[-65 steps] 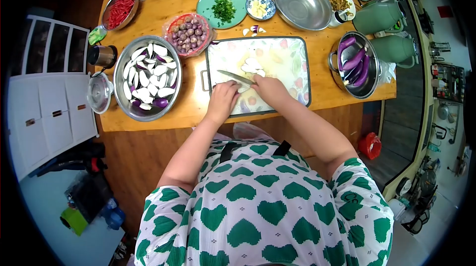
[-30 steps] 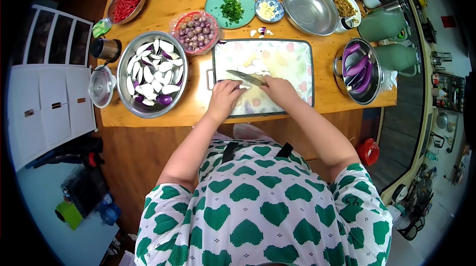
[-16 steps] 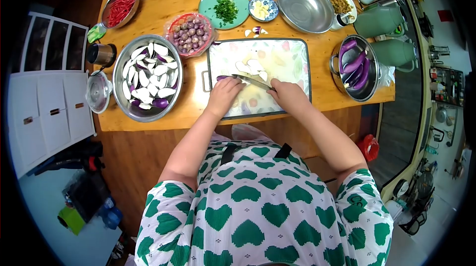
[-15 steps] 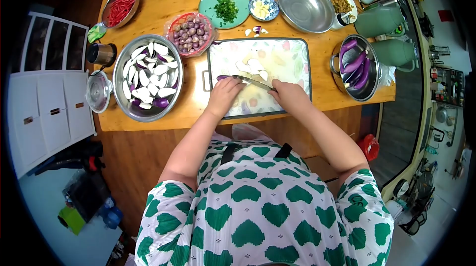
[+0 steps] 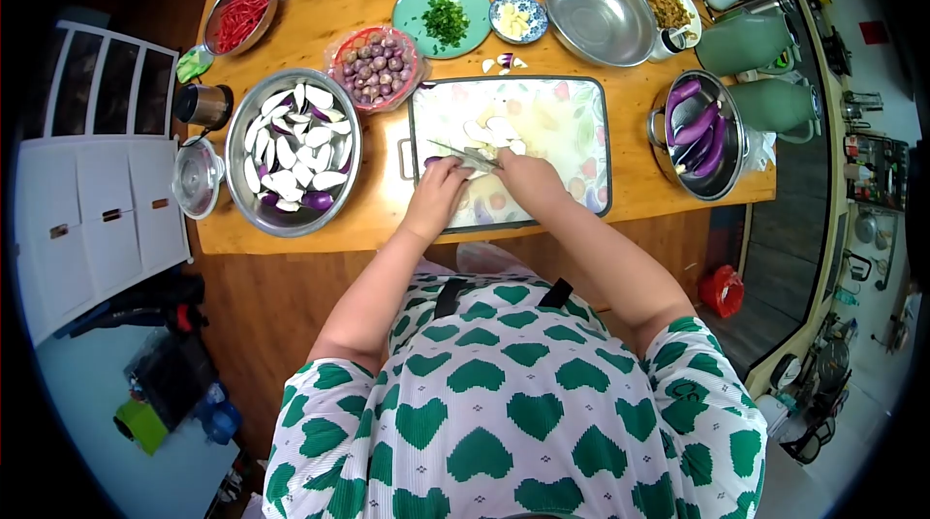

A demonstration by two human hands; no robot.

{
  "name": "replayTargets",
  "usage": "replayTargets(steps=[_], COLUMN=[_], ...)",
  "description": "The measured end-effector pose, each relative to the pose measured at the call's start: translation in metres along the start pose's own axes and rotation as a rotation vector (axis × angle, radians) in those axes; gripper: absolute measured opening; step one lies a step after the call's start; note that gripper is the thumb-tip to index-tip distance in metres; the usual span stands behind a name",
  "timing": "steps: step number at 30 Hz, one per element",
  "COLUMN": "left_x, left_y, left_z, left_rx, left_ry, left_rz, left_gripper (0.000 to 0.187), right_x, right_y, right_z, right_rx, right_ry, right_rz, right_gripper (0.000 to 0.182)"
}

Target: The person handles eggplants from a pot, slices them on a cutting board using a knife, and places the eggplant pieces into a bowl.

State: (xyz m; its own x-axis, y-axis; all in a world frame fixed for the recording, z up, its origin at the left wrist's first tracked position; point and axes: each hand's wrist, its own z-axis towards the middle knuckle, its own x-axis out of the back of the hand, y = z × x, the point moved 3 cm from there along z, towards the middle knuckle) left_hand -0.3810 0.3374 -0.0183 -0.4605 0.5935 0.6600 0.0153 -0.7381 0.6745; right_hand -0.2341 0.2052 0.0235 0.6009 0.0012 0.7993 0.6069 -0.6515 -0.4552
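Observation:
In my right hand [image 5: 528, 182] is a knife [image 5: 469, 159], its blade pointing left across the cutting board [image 5: 572, 161]. My left hand [image 5: 438, 198] is closed over a purple eggplant piece [image 5: 432, 162] by the board's left side, and most of that piece is hidden under the fingers and blade. The two hands are close together. Just beyond the knife lie several white cut eggplant pieces [image 5: 496, 130]. A steel bowl [image 5: 237, 192] left of the board holds many cut eggplant pieces [image 5: 295, 146].
Whole eggplants [image 5: 697, 132] sit in a steel pot [image 5: 728, 185] at right. Behind the board are a red basket of shallots [image 5: 375, 69], a green plate [image 5: 417, 4] of chopped greens, a garlic dish [image 5: 517, 17] and a large steel bowl [image 5: 601, 15]. Red chilies [image 5: 242, 15] stand far left.
My right hand has shifted left with the knife, nearer my left hand. The blade has moved left over the eggplant piece. My left hand has barely moved.

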Motion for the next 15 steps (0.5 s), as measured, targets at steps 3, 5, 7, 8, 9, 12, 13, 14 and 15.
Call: replayTargets(steps=[3, 5, 7, 8, 9, 12, 13, 14, 15], left_x=[0.013, 0.018, 0.012, 0.008, 0.005, 0.001, -0.001, -0.002, -0.003], left_y=[0.004, 0.004, -0.002, -0.006, -0.007, -0.011, -0.011, -0.011, -0.011], left_z=[0.004, 0.008, 0.009, 0.012, 0.017, 0.023, 0.024, 0.025, 0.025], left_rx=[-0.057, -0.098, -0.139, -0.162, -0.179, -0.199, -0.190, -0.183, -0.177], left_ry=[-0.061, -0.107, -0.123, -0.132, -0.124, -0.104, -0.099, -0.094, -0.101], left_rz=[0.084, 0.146, 0.143, 0.141, 0.138, 0.137, 0.138, 0.137, 0.128], left_gripper=[0.026, 0.027, 0.028, 0.028, 0.028, 0.028, 0.027, 0.027, 0.027], right_x=[0.009, 0.018, 0.026, 0.029, 0.032, 0.040, 0.043, 0.045, 0.048], right_y=[0.022, 0.034, 0.036, 0.034, 0.030, 0.013, 0.009, 0.008, 0.007], right_z=[-0.006, -0.009, -0.011, -0.012, -0.013, -0.021, -0.025, -0.029, -0.033], right_rx=[0.022, -0.028, -0.050, -0.037, -0.023, 0.008, 0.014, 0.002, -0.010], right_ry=[0.040, 0.004, -0.003, 0.001, 0.004, -0.028, -0.043, -0.056, -0.069], right_rz=[0.062, 0.062, 0.041, 0.029, 0.019, -0.043, -0.069, -0.086, -0.104], right_gripper=[0.026, 0.025, 0.025, 0.025, 0.025, 0.025, 0.025, 0.024, 0.024])
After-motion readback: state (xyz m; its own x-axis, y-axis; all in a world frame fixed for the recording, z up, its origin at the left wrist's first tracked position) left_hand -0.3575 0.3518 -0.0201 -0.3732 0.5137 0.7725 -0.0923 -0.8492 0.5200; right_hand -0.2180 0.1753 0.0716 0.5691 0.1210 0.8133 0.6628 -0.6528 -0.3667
